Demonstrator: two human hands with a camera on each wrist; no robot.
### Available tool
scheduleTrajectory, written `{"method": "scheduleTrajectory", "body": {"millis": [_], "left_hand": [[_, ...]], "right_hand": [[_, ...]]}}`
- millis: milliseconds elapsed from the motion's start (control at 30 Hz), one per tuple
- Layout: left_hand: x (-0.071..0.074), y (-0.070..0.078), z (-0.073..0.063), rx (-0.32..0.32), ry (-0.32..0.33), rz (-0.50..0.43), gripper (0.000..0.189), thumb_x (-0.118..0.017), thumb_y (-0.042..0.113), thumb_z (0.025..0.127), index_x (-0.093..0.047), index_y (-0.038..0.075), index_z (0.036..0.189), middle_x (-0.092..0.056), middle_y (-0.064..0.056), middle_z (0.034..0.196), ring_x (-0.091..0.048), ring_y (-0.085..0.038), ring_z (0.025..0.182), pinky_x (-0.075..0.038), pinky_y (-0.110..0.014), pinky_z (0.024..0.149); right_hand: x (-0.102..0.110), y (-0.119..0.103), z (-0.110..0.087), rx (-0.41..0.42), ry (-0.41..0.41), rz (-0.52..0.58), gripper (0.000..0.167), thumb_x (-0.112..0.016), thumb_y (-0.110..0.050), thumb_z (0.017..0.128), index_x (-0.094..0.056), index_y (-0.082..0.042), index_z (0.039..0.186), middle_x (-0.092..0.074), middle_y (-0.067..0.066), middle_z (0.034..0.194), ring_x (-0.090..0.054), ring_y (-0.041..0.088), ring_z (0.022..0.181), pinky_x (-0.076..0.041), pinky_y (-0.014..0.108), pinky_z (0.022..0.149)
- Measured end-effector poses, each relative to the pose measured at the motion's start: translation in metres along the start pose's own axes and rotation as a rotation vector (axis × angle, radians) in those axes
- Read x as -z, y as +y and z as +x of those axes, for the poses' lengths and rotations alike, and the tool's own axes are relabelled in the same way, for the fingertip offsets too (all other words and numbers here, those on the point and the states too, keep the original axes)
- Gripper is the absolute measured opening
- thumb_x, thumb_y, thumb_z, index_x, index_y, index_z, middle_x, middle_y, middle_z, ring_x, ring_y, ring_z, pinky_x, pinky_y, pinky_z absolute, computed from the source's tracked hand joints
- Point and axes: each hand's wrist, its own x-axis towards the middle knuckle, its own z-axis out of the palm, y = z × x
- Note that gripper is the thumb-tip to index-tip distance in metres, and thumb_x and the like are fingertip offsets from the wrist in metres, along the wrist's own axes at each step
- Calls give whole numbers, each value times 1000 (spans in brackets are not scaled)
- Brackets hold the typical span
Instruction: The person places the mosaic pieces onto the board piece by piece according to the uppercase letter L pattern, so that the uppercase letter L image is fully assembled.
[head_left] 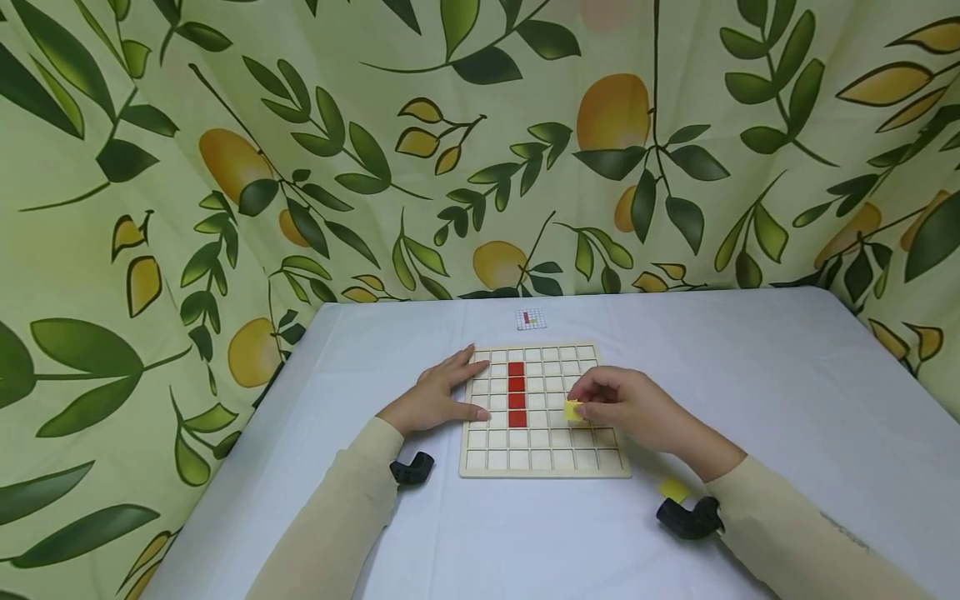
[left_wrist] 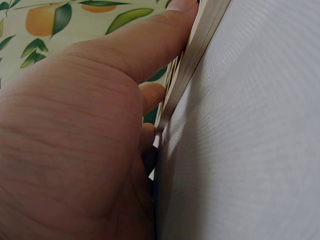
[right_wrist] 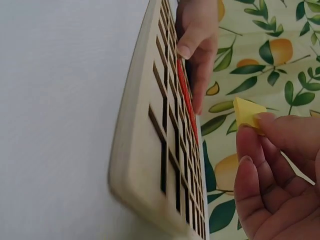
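A pale wooden grid board lies on the white table, with a column of several red square tiles set in its cells. My left hand rests on the board's left edge, fingers and thumb spread; the left wrist view shows the thumb against the board's side. Above the right part of the board, my right hand pinches a yellow square tile between thumb and fingertips. In the right wrist view that tile is held apart from the board's surface.
Another yellow tile lies on the table beside the right wrist, partly hidden by the black wrist camera. A small card with a printed coloured grid lies behind the board. A leaf-and-fruit patterned curtain hangs behind the table.
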Motion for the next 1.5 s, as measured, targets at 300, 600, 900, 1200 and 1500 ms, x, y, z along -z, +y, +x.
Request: {"method": "scheduleTrajectory", "body": {"millis": [300,600,900,1200,1500], "left_hand": [[0,1,0,4,-2,-5,98,-89,60,85,-46,31,169,-13,8,181,-7,-26,166,-12,-63,127],[-1,1,0,12,-1,-17,98,-90,59,85,-46,31,168,-13,8,181,-7,-26,166,-12,-64,127],[-1,1,1,18,-5,-5,97,-89,60,86,-46,33,168,-13,9,181,-7,-25,166,-14,-64,127],[1,-1,2,4,-8,9,97,-88,59,86,-45,32,169,-12,9,181,-7,-22,166,-12,-61,128],[0,-3,3,-3,-9,12,97,-88,61,86,-45,32,169,-12,9,181,-7,-22,166,-12,-61,128]], "right_hand": [[-18,-5,20,-31,7,-43,10,-77,-2,101,-77,-11,105,-66,3,97,-61,24,90,-53,32,80],[-40,-2,34,-80,-13,-84,13,-77,1,99,-76,-12,99,-67,0,93,-61,22,90,-53,38,82],[-47,3,37,-101,-8,-137,14,-78,-1,101,-77,-15,101,-68,-3,94,-61,21,91,-52,37,85],[-42,1,38,-134,-24,-155,13,-75,-2,102,-78,-14,101,-70,-3,99,-62,22,97,-53,41,92],[-41,3,39,-95,-61,-206,14,-76,-2,101,-84,-14,103,-69,-3,105,-60,21,99,-51,43,92]]}}
